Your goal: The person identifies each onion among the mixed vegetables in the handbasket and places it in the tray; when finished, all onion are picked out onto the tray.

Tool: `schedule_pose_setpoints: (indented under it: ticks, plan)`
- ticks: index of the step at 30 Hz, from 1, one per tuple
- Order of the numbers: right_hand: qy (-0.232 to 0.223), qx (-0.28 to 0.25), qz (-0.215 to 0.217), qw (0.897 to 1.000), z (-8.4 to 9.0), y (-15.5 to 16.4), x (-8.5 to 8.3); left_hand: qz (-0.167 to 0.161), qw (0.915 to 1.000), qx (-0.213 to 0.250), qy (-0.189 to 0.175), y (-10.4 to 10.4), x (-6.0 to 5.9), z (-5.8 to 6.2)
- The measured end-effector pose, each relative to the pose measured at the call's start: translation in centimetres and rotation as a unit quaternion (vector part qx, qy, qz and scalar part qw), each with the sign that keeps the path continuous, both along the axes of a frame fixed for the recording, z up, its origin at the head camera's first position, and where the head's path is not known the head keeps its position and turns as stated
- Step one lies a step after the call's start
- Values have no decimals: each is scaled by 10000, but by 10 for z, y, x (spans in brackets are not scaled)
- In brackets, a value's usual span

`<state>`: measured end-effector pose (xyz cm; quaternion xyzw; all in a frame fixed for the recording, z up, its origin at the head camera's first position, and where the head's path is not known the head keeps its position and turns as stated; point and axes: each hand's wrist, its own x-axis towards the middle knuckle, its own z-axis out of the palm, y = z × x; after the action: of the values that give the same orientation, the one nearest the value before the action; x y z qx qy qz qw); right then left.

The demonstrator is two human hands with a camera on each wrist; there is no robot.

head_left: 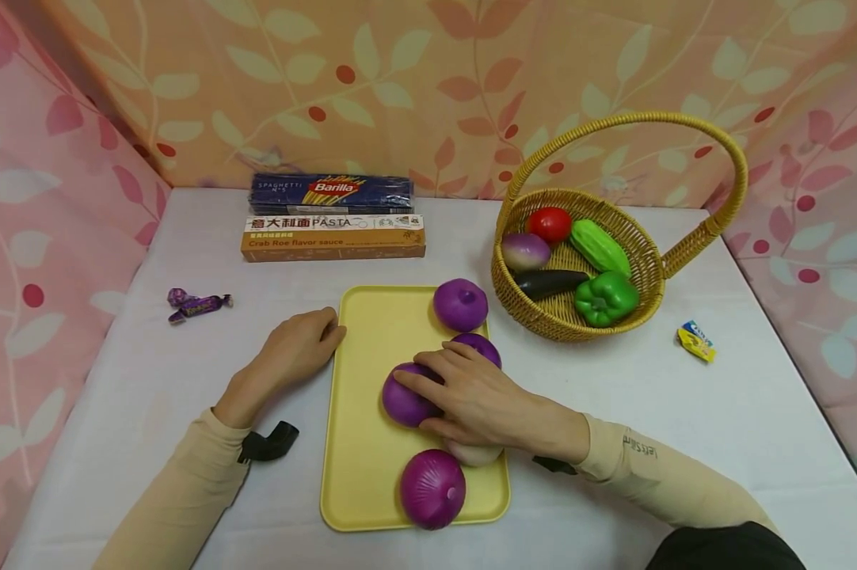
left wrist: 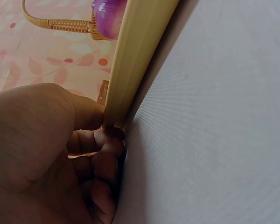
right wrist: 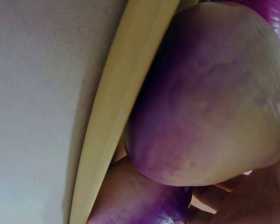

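A yellow tray lies on the table with several purple toy onions on it. My left hand pinches the tray's left rim; in the left wrist view the thumb is on the rim and the fingers curl at its underside. My right hand reaches over the tray's right side, its fingers and thumb about a purple onion. Under its palm lies a pale onion, purple and cream in the right wrist view. Another onion is in front, and two onions stand behind, one partly hidden by the fingers.
A wicker basket at the back right holds a tomato, an eggplant, a green pepper and other toy vegetables. Spaghetti and a pasta box lie at the back. Wrapped candies are left, a yellow-blue packet right.
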<state>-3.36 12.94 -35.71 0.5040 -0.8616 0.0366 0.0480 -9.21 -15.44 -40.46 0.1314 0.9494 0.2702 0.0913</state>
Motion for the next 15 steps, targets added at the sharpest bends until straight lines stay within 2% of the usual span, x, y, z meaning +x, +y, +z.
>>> schedule_pose_setpoints:
  ticks: [15]
  plan:
    - [-2,-9,30,10000,2,2,0,13,10000,-37,20,0,0,-1]
